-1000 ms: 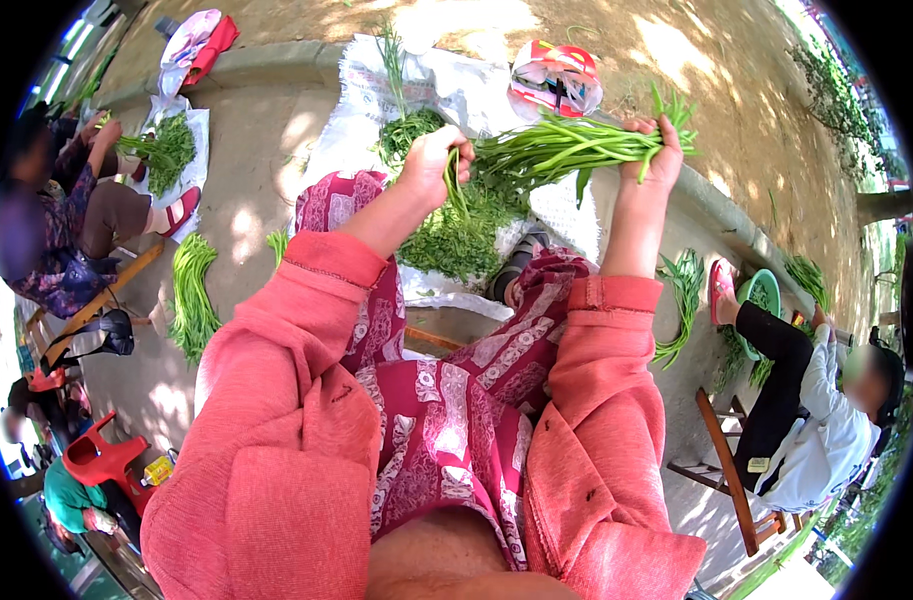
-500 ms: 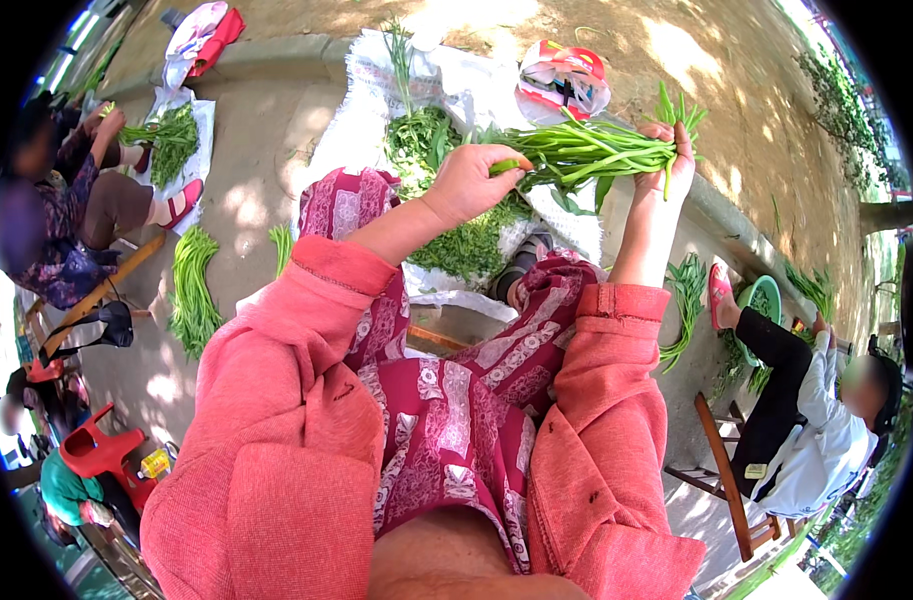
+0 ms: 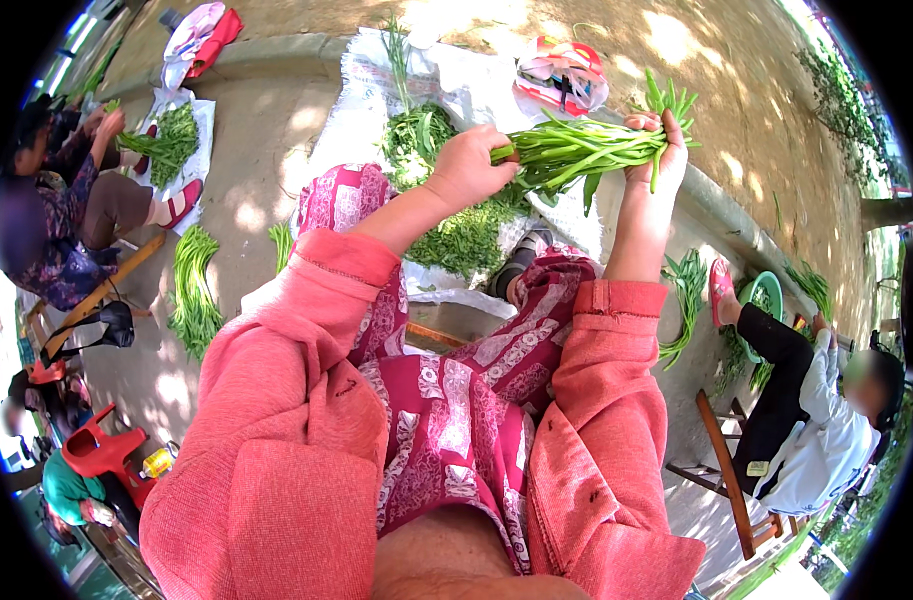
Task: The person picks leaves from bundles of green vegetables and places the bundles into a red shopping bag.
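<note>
Outer layer: coral-red jacket (image 3: 301, 490), worn open, its sleeves (image 3: 608, 375) turned back into broad cuffs (image 3: 621, 299), small dark marks on the front; inner layer: magenta top (image 3: 454, 430) with pale patchwork-like print; lower section: matching trousers (image 3: 521, 345); footwear: dark shoe (image 3: 519, 262).

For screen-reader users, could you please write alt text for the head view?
The right hand grips a bunch of green vegetable stalks, the left hand at its other end, above leafy greens on white sacking; people sit nearby.
</note>
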A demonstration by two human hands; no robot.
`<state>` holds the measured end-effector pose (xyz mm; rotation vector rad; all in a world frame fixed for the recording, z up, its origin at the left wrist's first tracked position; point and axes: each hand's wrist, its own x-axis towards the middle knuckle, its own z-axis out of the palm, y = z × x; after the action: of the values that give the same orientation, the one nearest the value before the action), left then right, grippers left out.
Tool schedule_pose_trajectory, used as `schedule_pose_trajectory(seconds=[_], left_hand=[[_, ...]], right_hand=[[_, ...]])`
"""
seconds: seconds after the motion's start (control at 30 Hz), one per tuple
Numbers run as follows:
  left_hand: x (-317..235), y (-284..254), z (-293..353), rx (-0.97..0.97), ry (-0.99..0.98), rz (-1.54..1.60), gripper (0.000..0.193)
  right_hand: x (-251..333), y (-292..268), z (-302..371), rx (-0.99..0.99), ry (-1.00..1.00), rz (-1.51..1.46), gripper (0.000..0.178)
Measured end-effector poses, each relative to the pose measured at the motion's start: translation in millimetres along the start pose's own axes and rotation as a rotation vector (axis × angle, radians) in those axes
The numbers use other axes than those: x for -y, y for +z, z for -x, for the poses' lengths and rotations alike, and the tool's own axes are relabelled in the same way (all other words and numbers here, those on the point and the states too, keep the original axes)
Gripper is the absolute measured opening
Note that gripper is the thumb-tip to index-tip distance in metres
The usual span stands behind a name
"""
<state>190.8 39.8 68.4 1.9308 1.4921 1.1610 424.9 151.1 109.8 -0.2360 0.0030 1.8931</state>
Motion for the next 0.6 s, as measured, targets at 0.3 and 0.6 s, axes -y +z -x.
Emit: schedule_pose_trajectory(seconds=[0.3,0.6], left_hand=[[5,-27,-10,0.583,-0.665,0.843,0.017],[4,-18,-5,0.504,-0.461,0.614,0.02]], right_hand=[[7,2,-1,-0.092,-0.145,0.35,0.014],[5,2,0,-0.054,-0.137,0.391,0.016]])
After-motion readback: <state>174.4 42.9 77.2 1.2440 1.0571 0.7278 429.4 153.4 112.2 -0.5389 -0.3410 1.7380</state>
